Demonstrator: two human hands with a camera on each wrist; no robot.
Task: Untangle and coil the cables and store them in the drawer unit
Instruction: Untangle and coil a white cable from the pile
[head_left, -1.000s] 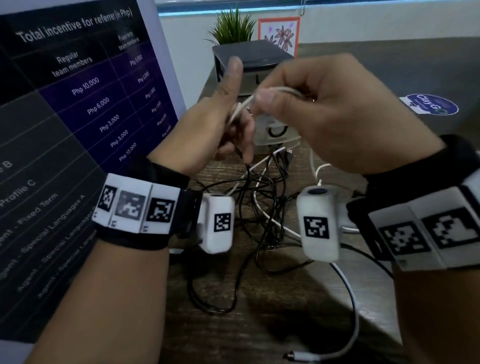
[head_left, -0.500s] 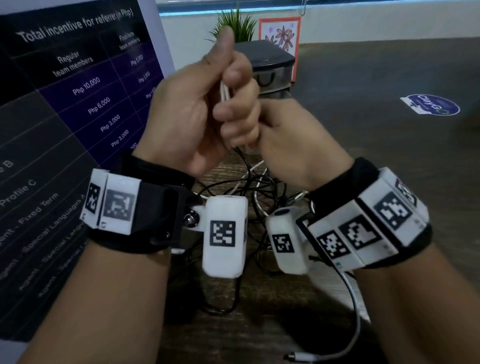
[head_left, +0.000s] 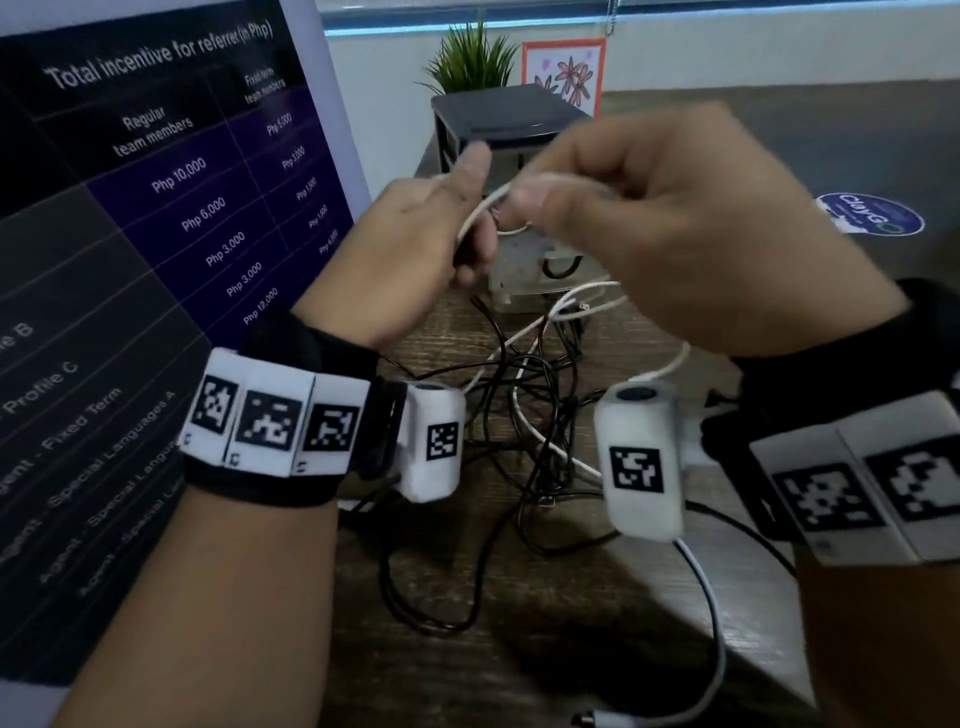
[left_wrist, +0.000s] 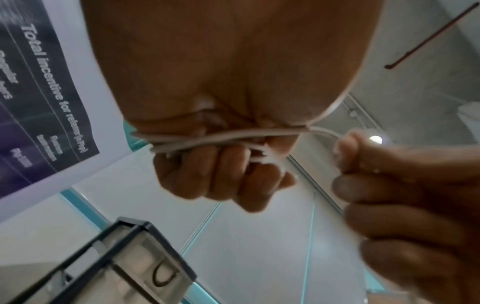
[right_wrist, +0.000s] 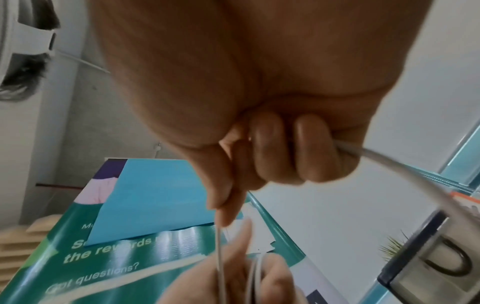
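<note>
A dark poster (head_left: 156, 218) listing referral incentives in pesos stands at the left on the wooden table (head_left: 519, 665). A small potted plant (head_left: 470, 62) and a framed flower picture (head_left: 563, 70) sit at the far end. A round blue sticker (head_left: 870, 219) lies on the floor at right. A teal poster (right_wrist: 145, 232) with white lettering appears in the right wrist view.

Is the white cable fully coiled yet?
No. A few loops of the white cable sit in the left hand; the rest trails from the right hand to the table.
</note>
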